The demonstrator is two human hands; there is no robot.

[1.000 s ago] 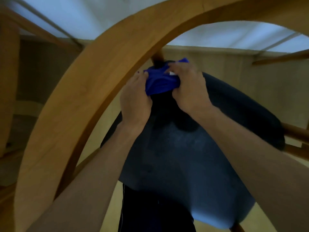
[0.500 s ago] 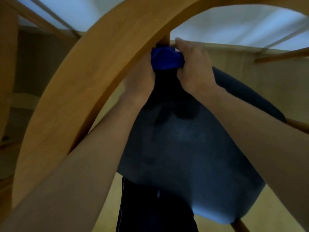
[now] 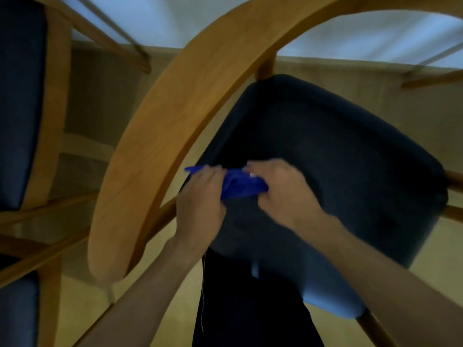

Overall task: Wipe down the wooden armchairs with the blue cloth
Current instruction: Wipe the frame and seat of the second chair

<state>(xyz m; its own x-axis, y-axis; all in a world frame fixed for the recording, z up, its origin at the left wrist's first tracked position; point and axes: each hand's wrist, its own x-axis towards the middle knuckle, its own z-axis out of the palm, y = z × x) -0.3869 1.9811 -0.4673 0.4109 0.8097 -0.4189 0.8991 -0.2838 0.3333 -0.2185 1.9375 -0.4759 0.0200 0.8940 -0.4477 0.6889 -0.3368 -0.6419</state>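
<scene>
Your left hand (image 3: 200, 209) and right hand (image 3: 283, 194) both grasp the blue cloth (image 3: 240, 184), which is bunched between them above the dark seat cushion (image 3: 338, 156) of the wooden armchair. The fingers of each hand curl over one end of the cloth; motion blur hides the exact finger placement. The cloth sits over the left edge of the seat cushion, toward its rear half.

The curved wooden armrest (image 3: 160, 136) arcs over the seat cushion on the left, passing just beside your left hand. A vertical wooden post (image 3: 265, 68) joins the armrest to the frame at the far corner of the seat cushion. Wooden rails (image 3: 453, 179) project from the cushion's right side.

A second armchair (image 3: 37, 108) with a dark cushion stands well left of the seat cushion. Your dark trousers (image 3: 250, 309) show below the cushion's near edge.
</scene>
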